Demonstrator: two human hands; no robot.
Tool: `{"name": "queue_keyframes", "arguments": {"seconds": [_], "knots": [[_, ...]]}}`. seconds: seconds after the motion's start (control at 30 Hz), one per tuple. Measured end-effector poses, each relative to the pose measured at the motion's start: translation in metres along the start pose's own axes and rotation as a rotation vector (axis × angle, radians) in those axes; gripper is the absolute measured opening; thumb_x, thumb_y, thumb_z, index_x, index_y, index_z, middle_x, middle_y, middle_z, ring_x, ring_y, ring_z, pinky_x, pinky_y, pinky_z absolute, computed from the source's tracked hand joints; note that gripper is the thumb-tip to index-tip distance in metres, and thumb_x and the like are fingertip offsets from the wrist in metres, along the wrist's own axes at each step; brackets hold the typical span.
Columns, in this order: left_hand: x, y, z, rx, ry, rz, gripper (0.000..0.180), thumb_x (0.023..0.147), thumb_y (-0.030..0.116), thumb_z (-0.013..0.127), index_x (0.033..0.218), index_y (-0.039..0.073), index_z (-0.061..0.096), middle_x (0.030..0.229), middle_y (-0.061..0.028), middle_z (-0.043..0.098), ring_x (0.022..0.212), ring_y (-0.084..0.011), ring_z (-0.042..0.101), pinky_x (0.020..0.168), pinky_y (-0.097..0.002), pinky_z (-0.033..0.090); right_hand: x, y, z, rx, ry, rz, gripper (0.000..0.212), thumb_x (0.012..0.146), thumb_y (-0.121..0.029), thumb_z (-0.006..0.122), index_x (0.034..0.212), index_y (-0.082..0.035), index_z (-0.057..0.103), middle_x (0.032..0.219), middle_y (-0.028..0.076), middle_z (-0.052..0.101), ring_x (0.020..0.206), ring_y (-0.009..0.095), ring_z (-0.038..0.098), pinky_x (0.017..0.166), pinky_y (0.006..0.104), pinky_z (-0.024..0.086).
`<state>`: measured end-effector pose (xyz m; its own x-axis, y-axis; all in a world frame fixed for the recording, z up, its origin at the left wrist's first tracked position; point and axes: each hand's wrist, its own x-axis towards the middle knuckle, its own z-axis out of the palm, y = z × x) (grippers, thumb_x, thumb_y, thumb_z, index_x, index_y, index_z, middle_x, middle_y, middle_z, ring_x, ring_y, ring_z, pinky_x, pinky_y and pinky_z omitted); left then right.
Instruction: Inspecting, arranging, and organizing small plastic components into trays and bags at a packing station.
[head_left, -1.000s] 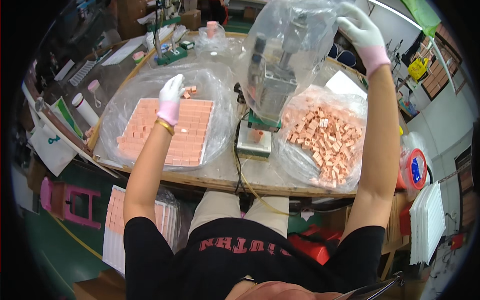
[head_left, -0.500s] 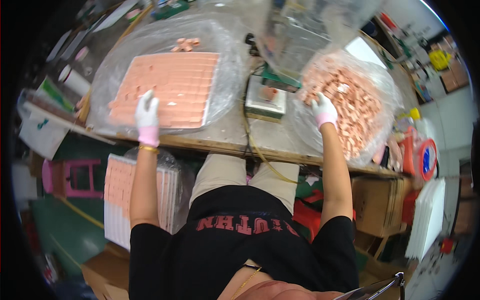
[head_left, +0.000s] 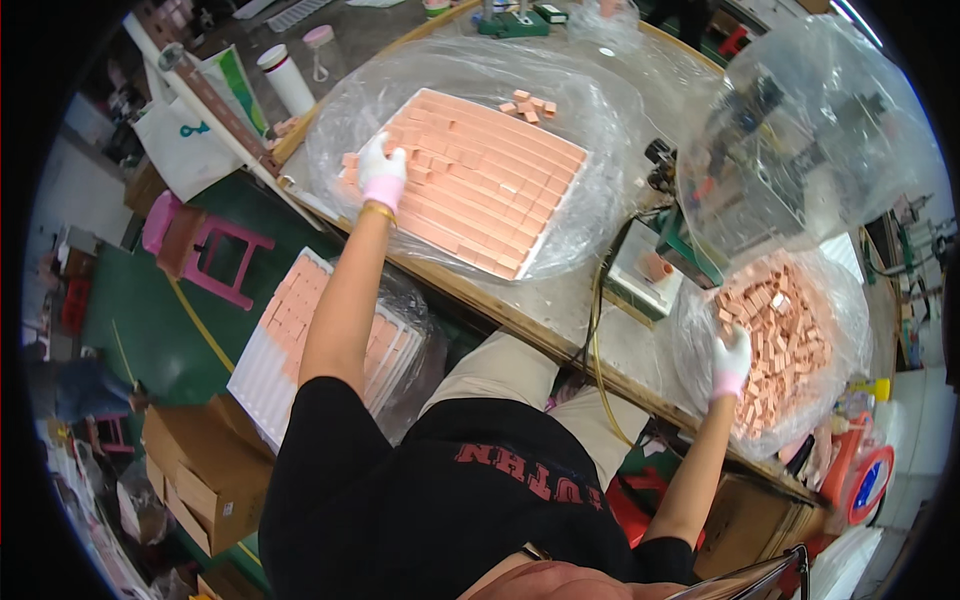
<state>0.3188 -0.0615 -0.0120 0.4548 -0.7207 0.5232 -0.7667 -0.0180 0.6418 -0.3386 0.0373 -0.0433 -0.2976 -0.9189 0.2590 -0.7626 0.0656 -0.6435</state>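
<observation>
A grey-topped table (head_left: 553, 304) with a wooden edge runs across the view in front of the person. At its right side stands a machine (head_left: 692, 250), its upper part under a clear bag (head_left: 830, 100). Left of it, on clear plastic (head_left: 622, 130), lies a white tray (head_left: 555, 214) largely filled with rows of pink blocks. Below the table edge is a stack of similar trays (head_left: 258, 372), near an open cardboard box (head_left: 208, 470) and a pink stool (head_left: 225, 262). A heap of loose pink blocks (head_left: 782, 345) fills another plastic bag beside the machine. Both hands wear white gloves with pink cuffs. The left hand (head_left: 381, 163) is at the tray's left end, thumb and fingers parted; the right hand (head_left: 733, 360) is at the heap's near edge, fingers bent. Whether either pinches a block, I cannot tell. A few loose blocks (head_left: 529, 106) lie just beyond the tray.
</observation>
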Motion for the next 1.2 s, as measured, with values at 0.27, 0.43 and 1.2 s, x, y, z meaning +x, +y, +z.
{"name": "queue_keyframes", "arguments": {"seconds": [0.27, 0.43, 1.2], "knots": [[0.039, -0.065, -0.021, 0.445, 0.117, -0.488, 0.048, 0.081, 0.036, 0.056, 0.118, 0.005, 0.060, 0.120, -0.0216, 0.058, 0.113, -0.0358, 0.055, 0.096, -0.0405, 0.043, -0.059, -0.016, -0.064, 0.660, -0.077, 0.215, 0.036, 0.084, -0.001, 0.056, 0.120, 0.000, 0.052, 0.108, 0.006, 0.057, 0.099, 0.016, 0.055, 0.089, 0.0285, 0.043], [0.042, -0.032, -0.044, 0.523, -0.345, -0.422, 0.054, 0.083, 0.045, 0.051, 0.116, 0.005, 0.062, 0.114, -0.0212, 0.062, 0.109, -0.0361, 0.057, 0.094, -0.0408, 0.044, -0.063, -0.049, -0.058, 0.593, -0.040, 0.107, 0.040, 0.090, -0.010, 0.051, 0.129, 0.000, 0.048, 0.107, 0.008, 0.055, 0.093, 0.015, 0.055, 0.085, 0.0272, 0.044], [-0.183, 0.248, 0.053, -0.574, -1.047, 0.386, 0.045, 0.075, 0.012, 0.070, 0.119, 0.004, 0.060, 0.101, -0.0115, 0.063, 0.076, -0.0201, 0.062, 0.072, -0.0290, 0.051, -0.047, -0.167, 0.015, 0.185, -0.366, -0.578, 0.043, 0.077, -0.003, 0.066, 0.119, -0.004, 0.056, 0.097, 0.016, 0.060, 0.093, 0.033, 0.058, 0.082, 0.0388, 0.047]]}}
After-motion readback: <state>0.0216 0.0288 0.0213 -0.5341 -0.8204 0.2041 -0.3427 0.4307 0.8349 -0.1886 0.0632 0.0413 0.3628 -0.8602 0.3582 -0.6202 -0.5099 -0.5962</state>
